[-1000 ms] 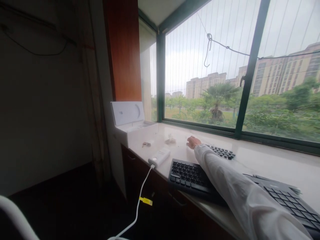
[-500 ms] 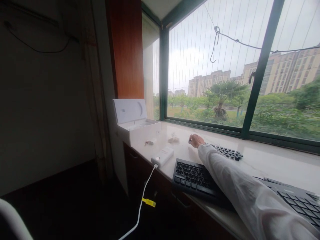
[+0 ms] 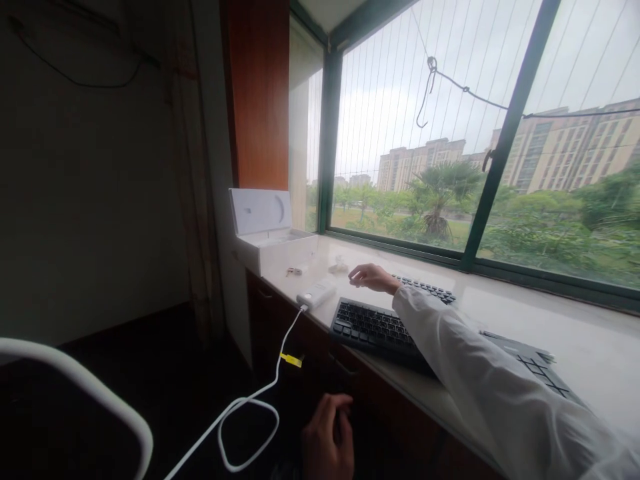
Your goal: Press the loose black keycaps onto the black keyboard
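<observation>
Over the white sill counter, my right hand [image 3: 373, 277] reaches left with its fingers stretched out, open, and nothing visible in them. Just beyond its fingertips lies a small whitish, clear-looking item [image 3: 339, 265] whose kind I cannot make out. A white power bank [image 3: 317, 293] rests near the counter's front edge with a white cable [image 3: 284, 343] plugged into its end; a yellow tag [image 3: 291, 361] hangs on that cable. Low in front of the counter, my left hand [image 3: 327, 437] is in shadow, loosely curled, a gap between thumb and index finger.
An open white box [image 3: 273, 253] stands at the counter's left end, a small metallic-looking item [image 3: 294, 272] before it. A black keyboard [image 3: 377, 327] lies under my right forearm, another keyboard [image 3: 430, 289] behind it. A white tube frame [image 3: 100, 393] curves at lower left.
My right hand has moved left, towards the whitish item, and its fingers have straightened. My left hand has come into view at the bottom. The whole view has shifted somewhat.
</observation>
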Tool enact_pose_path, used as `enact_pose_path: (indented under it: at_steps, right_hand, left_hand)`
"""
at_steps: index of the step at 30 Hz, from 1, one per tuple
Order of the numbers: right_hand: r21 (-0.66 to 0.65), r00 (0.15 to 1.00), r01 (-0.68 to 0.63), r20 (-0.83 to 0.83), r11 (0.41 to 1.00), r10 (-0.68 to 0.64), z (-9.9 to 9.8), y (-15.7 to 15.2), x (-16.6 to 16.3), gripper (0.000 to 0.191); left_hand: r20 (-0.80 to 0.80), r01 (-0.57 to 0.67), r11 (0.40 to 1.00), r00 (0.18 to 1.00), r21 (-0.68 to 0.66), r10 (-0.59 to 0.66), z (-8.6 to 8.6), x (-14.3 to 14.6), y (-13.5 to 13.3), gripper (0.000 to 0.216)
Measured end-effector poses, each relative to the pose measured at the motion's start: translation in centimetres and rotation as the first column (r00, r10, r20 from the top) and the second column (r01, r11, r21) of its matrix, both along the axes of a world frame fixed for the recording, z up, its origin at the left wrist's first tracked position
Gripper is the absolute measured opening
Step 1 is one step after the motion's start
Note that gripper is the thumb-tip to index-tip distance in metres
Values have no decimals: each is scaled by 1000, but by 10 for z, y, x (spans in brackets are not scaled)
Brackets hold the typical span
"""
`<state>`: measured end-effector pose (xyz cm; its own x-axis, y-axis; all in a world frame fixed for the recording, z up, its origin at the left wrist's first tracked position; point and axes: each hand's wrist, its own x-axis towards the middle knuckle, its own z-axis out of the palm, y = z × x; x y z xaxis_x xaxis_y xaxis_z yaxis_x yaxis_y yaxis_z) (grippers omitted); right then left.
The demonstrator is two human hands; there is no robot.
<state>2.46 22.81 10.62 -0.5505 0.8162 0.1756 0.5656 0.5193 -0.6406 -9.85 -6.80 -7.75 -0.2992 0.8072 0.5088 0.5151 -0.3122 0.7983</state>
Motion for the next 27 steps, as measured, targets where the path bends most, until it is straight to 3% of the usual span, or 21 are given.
enact_pose_path:
  at_steps: [5, 9, 12, 16, 20, 23, 27]
  right_hand:
    - [-90, 981, -192, -20, 977, 191, -9, -36, -4, 39]
    - [-64, 961, -275, 14, 959, 276, -14, -50, -5, 43]
    - [17, 957, -275, 100, 961, 272, -15, -54, -7, 40]
    - [89, 949, -283, 171, 955, 265, -20, -54, -11, 38]
    - [111, 942, -304, 181, 946, 282, -25, -54, -14, 38]
    - [93, 936, -314, 199, 945, 291, -27, -54, -14, 37]
    - [79, 951, -285, 146, 955, 272, -31, -52, -14, 36]
  left_hand:
    - [-27, -67, 990, 997, 127, 71, 78, -15, 43, 24]
    - [-45, -167, 982, 984, 88, 171, 106, -25, 88, 25]
    - [12, -173, 985, 985, 10, 173, 108, -35, 121, 26]
    - [71, -64, 990, 995, -122, 73, 100, -49, 147, 27]
    - [179, 47, 981, 984, -186, -14, 88, -60, 156, 31]
    - [235, 148, 979, 965, -143, -112, 80, -63, 157, 37]
    - [235, 123, 979, 968, -160, -83, 80, -62, 154, 48]
